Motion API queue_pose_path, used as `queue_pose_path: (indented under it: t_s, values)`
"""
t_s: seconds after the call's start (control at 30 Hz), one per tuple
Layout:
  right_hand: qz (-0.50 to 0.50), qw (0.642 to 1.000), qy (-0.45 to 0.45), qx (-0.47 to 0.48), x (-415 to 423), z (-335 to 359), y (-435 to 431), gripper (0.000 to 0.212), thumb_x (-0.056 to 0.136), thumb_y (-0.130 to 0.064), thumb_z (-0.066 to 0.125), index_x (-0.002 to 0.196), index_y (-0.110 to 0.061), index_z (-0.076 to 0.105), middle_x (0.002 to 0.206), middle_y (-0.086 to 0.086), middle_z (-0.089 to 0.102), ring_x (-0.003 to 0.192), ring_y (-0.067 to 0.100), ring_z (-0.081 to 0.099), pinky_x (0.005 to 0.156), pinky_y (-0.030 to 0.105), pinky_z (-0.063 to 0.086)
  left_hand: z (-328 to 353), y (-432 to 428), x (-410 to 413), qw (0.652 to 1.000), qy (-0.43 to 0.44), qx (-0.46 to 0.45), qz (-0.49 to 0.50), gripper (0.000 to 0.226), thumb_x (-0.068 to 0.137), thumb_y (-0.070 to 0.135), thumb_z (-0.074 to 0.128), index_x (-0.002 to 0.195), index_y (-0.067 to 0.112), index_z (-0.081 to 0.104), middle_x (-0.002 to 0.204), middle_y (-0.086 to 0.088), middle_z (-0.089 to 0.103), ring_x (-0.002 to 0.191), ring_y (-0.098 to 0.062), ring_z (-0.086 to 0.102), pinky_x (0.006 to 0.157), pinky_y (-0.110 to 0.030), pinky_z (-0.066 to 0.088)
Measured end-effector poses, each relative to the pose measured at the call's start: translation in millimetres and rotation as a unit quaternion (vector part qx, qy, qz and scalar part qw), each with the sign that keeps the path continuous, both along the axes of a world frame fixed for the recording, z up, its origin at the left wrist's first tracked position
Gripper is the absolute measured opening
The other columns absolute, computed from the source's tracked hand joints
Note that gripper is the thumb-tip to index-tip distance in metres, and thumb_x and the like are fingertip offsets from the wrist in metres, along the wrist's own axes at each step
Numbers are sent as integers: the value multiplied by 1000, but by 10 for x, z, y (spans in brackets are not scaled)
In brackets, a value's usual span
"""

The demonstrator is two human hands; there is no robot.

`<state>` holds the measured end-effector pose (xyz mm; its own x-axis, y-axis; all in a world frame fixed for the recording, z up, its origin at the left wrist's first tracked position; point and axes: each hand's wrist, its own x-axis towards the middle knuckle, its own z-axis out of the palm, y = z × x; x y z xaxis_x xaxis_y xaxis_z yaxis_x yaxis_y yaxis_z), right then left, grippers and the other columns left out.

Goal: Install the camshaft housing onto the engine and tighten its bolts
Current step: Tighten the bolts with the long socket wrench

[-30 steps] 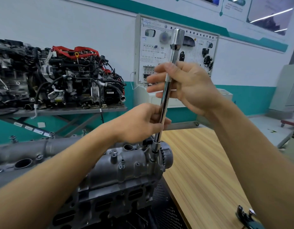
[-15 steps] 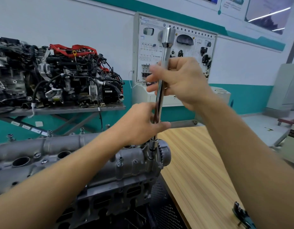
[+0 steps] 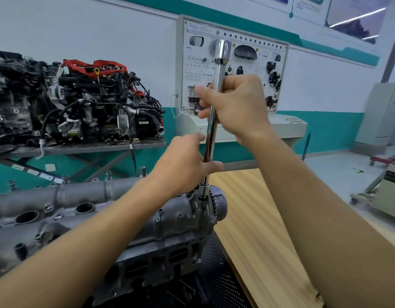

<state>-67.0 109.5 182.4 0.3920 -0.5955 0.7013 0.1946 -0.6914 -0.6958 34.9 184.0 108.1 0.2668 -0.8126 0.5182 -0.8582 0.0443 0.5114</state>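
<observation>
The grey camshaft housing lies on top of the engine at the lower left, with several bolts standing along its edges. A long chrome extension bar stands nearly upright, its socket end seated on a bolt at the housing's right end beside a toothed sprocket. My right hand is wrapped around the bar's upper part. My left hand grips the bar lower down, just above the socket.
A complete engine with red wiring sits on a metal stand at the back left. A white training panel stands against the wall behind my hands. A wooden tabletop stretches to the right of the engine.
The bar stays on the same bolt while my hands shift their hold on it; my right hand's fingers have rolled around the shaft. The view has tilted slightly.
</observation>
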Motion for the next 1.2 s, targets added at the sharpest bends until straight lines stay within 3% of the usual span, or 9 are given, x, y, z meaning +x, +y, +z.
queue_pose_path:
  t_s: [0.07, 0.17, 0.3, 0.43, 0.53, 0.63, 0.7, 0.93, 1.2]
  values:
    - [-21, 999, -24, -9, 46, -37, 2, 23, 84, -20, 80, 81, 0, 70, 70, 11, 72, 55, 21, 71, 57, 40, 61, -53, -10, -36, 999, -17, -35, 19, 47, 85, 38, 77, 125, 20, 59, 80, -1, 70, 66, -16, 65, 63, -36, 55]
    - [101, 993, 34, 54, -54, 31, -53, 25, 98, -35, 60, 100, -10, 67, 87, 6, 76, 75, 25, 75, 69, 37, 59, -16, 5, -19, 998, -49, -20, -21, 26, 90, 29, 71, 112, 20, 59, 84, 3, 69, 71, -16, 66, 62, -31, 54]
    - [244, 965, 62, 77, -206, 69, -82, 28, 107, -28, 41, 110, -7, 60, 94, 7, 75, 92, 29, 74, 78, 39, 59, 41, 16, 55, 993, 13, 30, -112, 32, 93, 17, 67, 122, 14, 55, 88, 1, 77, 82, -12, 73, 78, -32, 58]
    - [106, 994, -8, -21, -90, -37, -2, 24, 104, -17, 52, 88, -3, 64, 73, 6, 70, 69, 27, 75, 69, 49, 60, -274, -87, -201, 957, 256, -68, -120, 7, 101, 22, 56, 102, 17, 61, 79, 8, 74, 73, -5, 70, 77, -26, 54]
    - [42, 995, -54, -67, -3, -87, 38, 29, 101, -15, 58, 76, -2, 66, 66, 7, 68, 59, 26, 73, 62, 56, 59, -391, -221, -414, 934, 317, -157, -39, 47, 96, 51, 55, 57, 27, 43, 45, 14, 39, 43, -2, 37, 45, -12, 33]
    - [-12, 992, -81, -100, 39, -99, 60, 33, 99, -15, 61, 69, -3, 66, 60, 3, 67, 52, 19, 71, 51, 36, 57, -284, -314, -427, 925, 342, -167, 5, 74, 95, 61, 50, 35, 22, 31, 36, 11, 23, 33, -8, 22, 34, -16, 18]
    - [-45, 988, -96, -111, 48, -111, 75, 35, 98, -16, 62, 66, -3, 66, 58, 2, 67, 50, 15, 70, 47, 32, 53, -268, -330, -406, 929, 332, -162, 14, 77, 97, 58, 50, 33, 19, 30, 34, 11, 22, 32, -8, 21, 32, -16, 16]
    - [-101, 979, -120, -127, 107, -138, 110, 42, 96, -19, 63, 64, 9, 65, 53, 13, 65, 48, 19, 68, 51, 50, 51, -255, -309, -403, 914, 365, -175, -32, 58, 83, 56, 53, 43, 24, 25, 45, 9, 21, 42, -10, 18, 40, -21, 20]
    - [-87, 987, -118, -72, 44, -125, 56, 34, 96, -22, 66, 69, -2, 71, 58, 5, 69, 49, 17, 69, 51, 35, 54, -169, -345, -295, 922, 363, -100, -95, 52, 92, 43, 53, 47, 24, 34, 48, -3, 30, 44, -18, 24, 48, -31, 22]
